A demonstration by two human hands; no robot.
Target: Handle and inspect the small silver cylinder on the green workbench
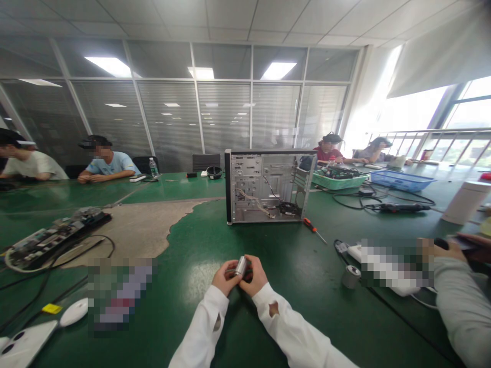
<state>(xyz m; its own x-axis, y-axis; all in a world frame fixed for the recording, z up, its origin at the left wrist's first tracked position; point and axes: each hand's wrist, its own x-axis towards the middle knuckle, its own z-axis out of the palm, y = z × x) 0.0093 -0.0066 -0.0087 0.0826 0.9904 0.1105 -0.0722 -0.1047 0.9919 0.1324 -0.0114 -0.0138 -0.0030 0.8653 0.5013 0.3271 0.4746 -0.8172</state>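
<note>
left hand (226, 277) and right hand (255, 276) clamp a small silvery cylinder (241, 266) between them above the green bench (199, 327), an open computer case (268, 189) at one o'clock beyond.

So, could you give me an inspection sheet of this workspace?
Surface: green tabletop, with a ragged-edged greyish patch at left.
Work things: small silver cylinder, held; open computer case, upright; screwdriver beside it.
Clutter: strip of electronics at left; green basket with parts in it; blue basket; some items blurred, cannot tell what.
Grip: left hand and right hand together on the cylinder.
Cables: black cables loose at both sides.
Surroundings: seated people beyond; another person's sleeve at right; glass partition behind.
Spills: nothing seen.
</note>
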